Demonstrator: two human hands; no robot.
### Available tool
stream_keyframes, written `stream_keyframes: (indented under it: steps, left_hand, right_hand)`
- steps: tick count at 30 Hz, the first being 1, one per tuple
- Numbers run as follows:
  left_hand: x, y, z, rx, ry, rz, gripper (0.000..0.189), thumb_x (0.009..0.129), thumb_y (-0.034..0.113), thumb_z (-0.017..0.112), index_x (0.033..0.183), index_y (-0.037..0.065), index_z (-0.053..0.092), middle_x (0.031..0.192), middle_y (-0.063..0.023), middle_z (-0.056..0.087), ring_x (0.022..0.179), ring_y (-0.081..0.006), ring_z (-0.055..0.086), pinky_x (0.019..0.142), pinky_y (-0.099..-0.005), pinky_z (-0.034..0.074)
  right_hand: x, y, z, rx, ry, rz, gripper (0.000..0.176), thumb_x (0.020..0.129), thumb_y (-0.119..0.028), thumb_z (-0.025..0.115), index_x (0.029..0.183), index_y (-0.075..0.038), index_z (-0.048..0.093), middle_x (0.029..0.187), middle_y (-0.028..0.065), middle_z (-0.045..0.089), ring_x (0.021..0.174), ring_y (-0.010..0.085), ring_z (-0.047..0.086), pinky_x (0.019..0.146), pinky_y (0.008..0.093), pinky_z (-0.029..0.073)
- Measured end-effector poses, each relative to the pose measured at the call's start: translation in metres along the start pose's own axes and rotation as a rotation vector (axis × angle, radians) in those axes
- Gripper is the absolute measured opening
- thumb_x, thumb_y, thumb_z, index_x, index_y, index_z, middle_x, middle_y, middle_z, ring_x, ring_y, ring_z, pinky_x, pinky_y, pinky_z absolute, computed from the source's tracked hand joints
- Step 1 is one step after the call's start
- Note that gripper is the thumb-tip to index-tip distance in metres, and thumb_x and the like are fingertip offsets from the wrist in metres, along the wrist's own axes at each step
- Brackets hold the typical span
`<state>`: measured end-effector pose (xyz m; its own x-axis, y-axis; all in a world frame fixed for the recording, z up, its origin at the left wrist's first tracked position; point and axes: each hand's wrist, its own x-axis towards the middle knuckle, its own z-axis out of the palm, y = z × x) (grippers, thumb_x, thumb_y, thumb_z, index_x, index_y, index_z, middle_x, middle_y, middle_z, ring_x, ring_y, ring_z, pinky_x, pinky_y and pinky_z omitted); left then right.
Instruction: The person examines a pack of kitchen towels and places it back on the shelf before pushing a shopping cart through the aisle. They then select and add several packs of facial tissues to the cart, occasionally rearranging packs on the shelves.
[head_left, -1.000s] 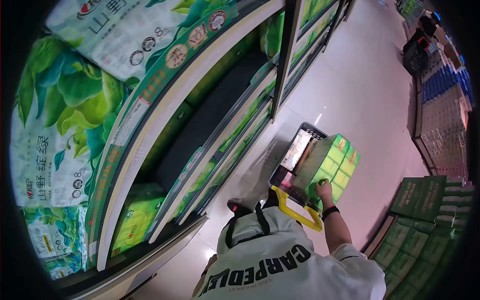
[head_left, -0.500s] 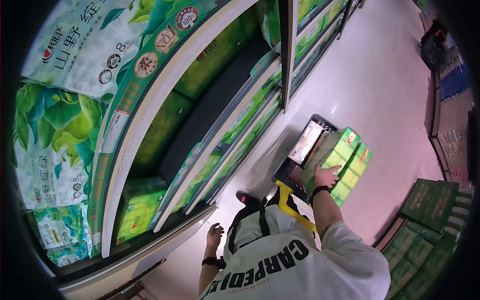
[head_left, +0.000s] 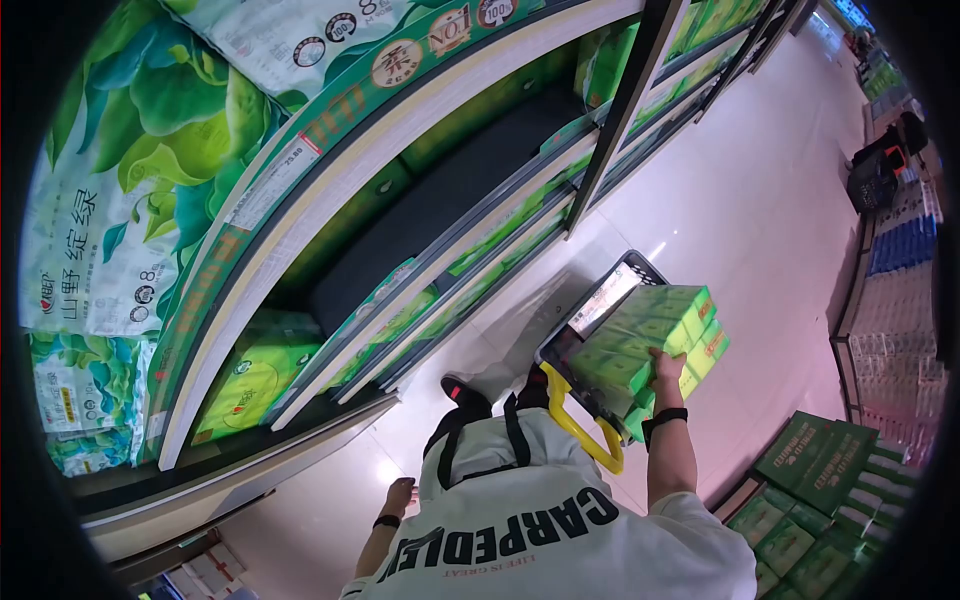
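Note:
My right hand (head_left: 668, 374) is closed on the near outer side of the green tissue packs (head_left: 640, 335), its fingers against the wrapping. These packs lie over the dark shopping basket (head_left: 640, 262), sticking out past its right rim. A yellow handle (head_left: 612, 460) leans toward my body at the basket's near side. Inside the basket, a pale printed item (head_left: 608, 295) shows beside the packs. Away from everything, my left hand (head_left: 402, 495) hangs low beside my shirt, holding nothing, with fingers loosely bent and apart.
On the left, a shelf unit (head_left: 250, 350) holds green tissue packs and large white-and-green packages (head_left: 110, 240). Stacked green packs and a dark green carton (head_left: 815, 460) stand at lower right. Farther along the right side sits a dark basket (head_left: 872, 183).
The green packs have tilted and shifted toward the left, now covering more of the basket. My right hand moved with them. The left hand has dropped lower and the view has turned.

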<state>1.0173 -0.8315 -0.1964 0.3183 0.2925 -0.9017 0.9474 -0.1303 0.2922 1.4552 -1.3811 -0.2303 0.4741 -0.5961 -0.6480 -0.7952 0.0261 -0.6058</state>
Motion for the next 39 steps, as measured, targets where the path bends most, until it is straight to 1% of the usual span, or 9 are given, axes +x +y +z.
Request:
stream_keyframes:
  steps: [9, 14, 18, 21, 22, 23, 25, 36, 39]
  left_hand:
    - [0.056, 0.106, -0.017, -0.125, 0.136, 0.162, 0.04, 0.09, 0.03, 0.061, 0.119, 0.003, 0.059, 0.095, -0.0134, 0.07, 0.083, -0.0225, 0.068, 0.071, -0.0346, 0.053]
    - [0.035, 0.237, -0.014, 0.405, 0.134, 0.459, 0.054, 0.083, 0.045, 0.067, 0.122, 0.008, 0.059, 0.104, -0.0173, 0.069, 0.099, -0.0314, 0.066, 0.086, -0.0386, 0.052]
    - [0.041, 0.347, 0.042, 0.049, -0.132, 0.845, 0.043, 0.094, 0.032, 0.06, 0.125, 0.003, 0.055, 0.101, -0.0104, 0.063, 0.09, -0.0171, 0.061, 0.081, -0.029, 0.049]
    - [0.054, 0.404, 0.093, -0.68, -0.887, 0.231, 0.045, 0.096, 0.041, 0.052, 0.126, 0.008, 0.056, 0.11, -0.0117, 0.063, 0.101, -0.0232, 0.061, 0.091, -0.0364, 0.05]
    - [0.013, 0.418, 0.098, -0.317, -0.87, 0.854, 0.054, 0.095, 0.048, 0.05, 0.13, 0.007, 0.053, 0.117, -0.0122, 0.063, 0.103, -0.0239, 0.062, 0.091, -0.0393, 0.049]
    - [-0.007, 0.422, 0.097, -0.32, -0.955, 0.958, 0.054, 0.095, 0.048, 0.05, 0.13, 0.007, 0.052, 0.117, -0.0121, 0.063, 0.103, -0.0238, 0.062, 0.091, -0.0392, 0.049]
    - [-0.021, 0.415, 0.095, -0.573, -1.196, 0.63, 0.054, 0.095, 0.047, 0.05, 0.13, 0.007, 0.052, 0.118, -0.0119, 0.063, 0.104, -0.0238, 0.062, 0.092, -0.0391, 0.049]
    - [-0.038, 0.444, 0.066, -0.722, -1.235, 0.559, 0.053, 0.095, 0.045, 0.052, 0.131, 0.006, 0.051, 0.12, -0.0108, 0.061, 0.107, -0.0233, 0.06, 0.093, -0.0383, 0.049]
    - [-0.04, 0.454, 0.054, -0.716, -1.231, 0.605, 0.053, 0.095, 0.044, 0.052, 0.132, 0.006, 0.051, 0.121, -0.0105, 0.061, 0.108, -0.0232, 0.06, 0.094, -0.0381, 0.048]
  right_hand:
    - [-0.063, -0.066, -0.027, 0.318, -0.25, -0.062, 0.095, 0.071, 0.0, 0.07, 0.149, -0.002, 0.016, 0.126, 0.0208, 0.052, 0.107, 0.0328, 0.058, 0.084, 0.042, 0.052]
    - [-0.142, -0.105, -0.037, -0.277, -0.12, -0.672, 0.087, 0.067, -0.007, 0.078, 0.143, -0.004, 0.036, 0.116, 0.0204, 0.053, 0.103, 0.0335, 0.057, 0.087, 0.0393, 0.049]
    - [-0.278, -0.163, -0.067, -0.843, -0.156, -1.181, 0.085, 0.062, -0.014, 0.08, 0.14, -0.017, 0.045, 0.095, 0.0175, 0.044, 0.089, 0.0352, 0.049, 0.078, 0.0424, 0.041]
    - [-0.348, -0.171, -0.066, -1.107, -0.342, -1.546, 0.085, 0.058, -0.013, 0.075, 0.138, -0.019, 0.048, 0.099, 0.0162, 0.047, 0.092, 0.0335, 0.048, 0.08, 0.0432, 0.039]
    - [-0.36, -0.163, -0.061, -1.14, -0.327, -1.729, 0.083, 0.059, -0.016, 0.074, 0.138, -0.02, 0.049, 0.105, 0.0177, 0.049, 0.095, 0.0321, 0.049, 0.08, 0.0441, 0.039]
    - [-0.37, -0.146, -0.054, -1.213, -0.342, -1.818, 0.071, 0.069, -0.017, 0.067, 0.138, -0.022, 0.05, 0.111, 0.0196, 0.051, 0.098, 0.0307, 0.05, 0.081, 0.0434, 0.039]
    - [-0.393, -0.133, -0.047, -1.218, -0.23, -2.072, 0.053, 0.083, -0.019, 0.05, 0.135, -0.028, 0.051, 0.109, 0.0179, 0.054, 0.102, 0.0297, 0.054, 0.082, 0.0365, 0.041]
    - [-0.4, -0.125, -0.057, -0.952, -0.191, -2.104, 0.042, 0.083, -0.023, 0.06, 0.125, -0.024, 0.059, 0.114, 0.0079, 0.058, 0.108, 0.024, 0.055, 0.097, 0.0424, 0.04]
    - [-0.409, -0.128, -0.062, -0.651, -0.378, -1.892, 0.047, 0.078, -0.03, 0.071, 0.122, -0.02, 0.06, 0.112, 0.0069, 0.059, 0.108, 0.0236, 0.055, 0.1, 0.0458, 0.039]
